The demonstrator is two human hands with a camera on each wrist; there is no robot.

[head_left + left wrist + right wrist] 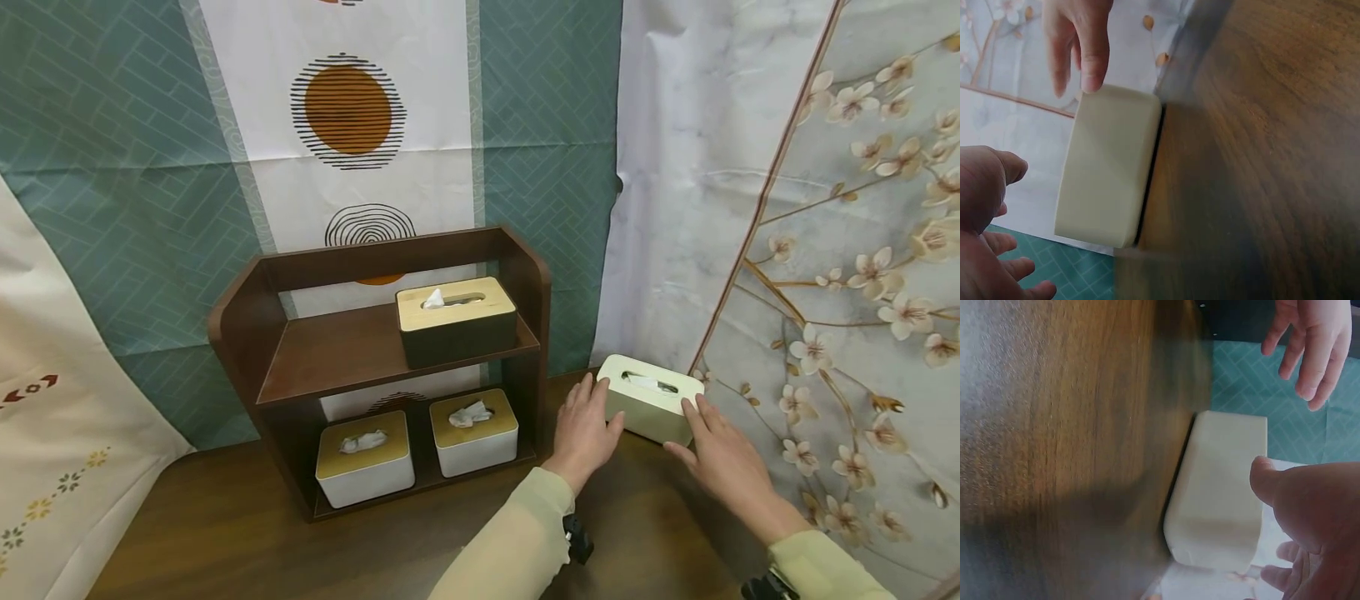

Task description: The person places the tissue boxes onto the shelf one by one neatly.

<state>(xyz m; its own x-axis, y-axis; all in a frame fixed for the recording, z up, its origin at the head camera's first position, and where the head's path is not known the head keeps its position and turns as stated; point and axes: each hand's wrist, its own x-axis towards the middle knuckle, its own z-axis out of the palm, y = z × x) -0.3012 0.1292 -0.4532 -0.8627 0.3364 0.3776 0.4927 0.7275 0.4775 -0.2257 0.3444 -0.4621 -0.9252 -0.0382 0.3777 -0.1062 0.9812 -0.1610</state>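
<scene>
A pale green tissue box with a cream lid and a tissue in its slot stands on the wooden table, by the curtain at right. My left hand is at its left end, fingers extended and thumb apart. At its right end is my right hand, fingers spread. In the left wrist view, a gap shows between the left hand and the box. The right thumb overlaps a box corner there; whether it touches, I cannot tell. The right wrist view shows the box flat on the table.
Left of the hands stands a dark brown two-tier shelf. A black tissue box with a wooden lid sits on its upper tier. Two white tissue boxes, one left and one right, sit below. Patterned curtains hang behind.
</scene>
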